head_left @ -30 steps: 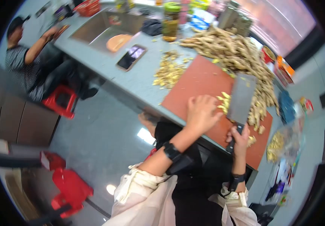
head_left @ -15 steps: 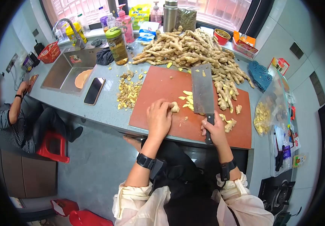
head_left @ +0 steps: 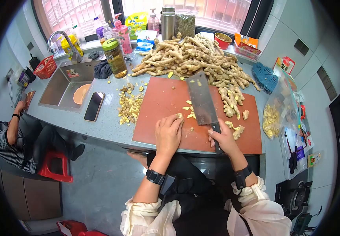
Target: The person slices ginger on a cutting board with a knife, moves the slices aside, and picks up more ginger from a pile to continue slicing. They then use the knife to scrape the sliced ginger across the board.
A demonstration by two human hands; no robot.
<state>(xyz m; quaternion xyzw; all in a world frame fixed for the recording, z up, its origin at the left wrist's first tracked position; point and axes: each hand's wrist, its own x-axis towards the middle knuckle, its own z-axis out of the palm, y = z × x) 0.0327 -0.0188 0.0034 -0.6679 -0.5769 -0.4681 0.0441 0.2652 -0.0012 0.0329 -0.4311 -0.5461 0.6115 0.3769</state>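
The work in hand looks like slicing ginger. The left hand [head_left: 169,133] rests palm down over the near left part of the reddish-brown, flat rectangular cutting board [head_left: 150,106], its fingers bent and grasping a small, pale-yellow ginger piece [head_left: 180,115], which shows only in part at the fingertips. Just beyond those fingertips, thin, bright-yellow ginger slices [head_left: 189,108] lie beside the blade.

The right hand [head_left: 222,138] is clenched around the black handle of a broad, grey, rectangular metal cleaver [head_left: 202,103]. The blade points away from the person and leans to the left, its wide face turned partly upward; whether it touches the board cannot be told. As a judgement, a cut from this pose calls for turning the blade upright and bringing its edge to the piece, with the left fingertips tucked back.

Both forearms reach forward from the body, the left one angled slightly inward to the right, the right one slanting in to the left, so the hands sit near each other but apart. Knobbly, tan ginger chunks [head_left: 237,132] lie just right of the right hand, and a large heap of brownish, unpeeled ginger roots [head_left: 193,55] spreads beyond both hands.
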